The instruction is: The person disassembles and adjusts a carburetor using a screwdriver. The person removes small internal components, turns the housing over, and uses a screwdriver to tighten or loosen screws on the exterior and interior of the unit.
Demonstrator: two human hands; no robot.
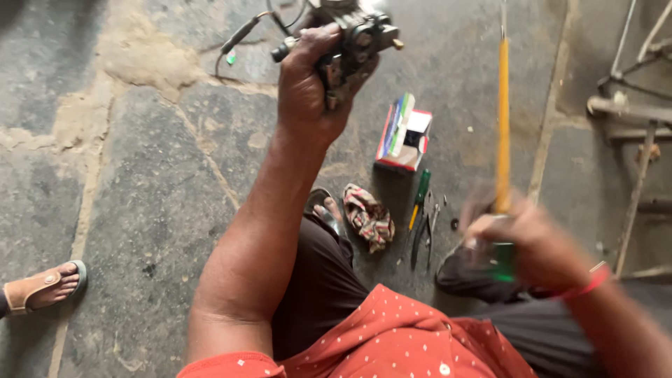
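A dark metal carburettor-like part [353, 42] with trailing wires sits high above the stone floor [140, 175], the left hand [308, 80] clenched tight around it. The right hand [521, 241] — blurred — is wrapped around a long yellow-shafted screwdriver [502, 119], near a small cardboard box [404, 133].

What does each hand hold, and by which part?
Left hand: grey metal engine part, gripped around its body. Right hand: long yellow-shafted screwdriver, by its green handle.

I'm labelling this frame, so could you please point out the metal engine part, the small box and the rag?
metal engine part [360, 38], head view, its dark body above the fingers.
small box [404, 133], head view, its top face.
rag [367, 215], head view, its crumpled middle.
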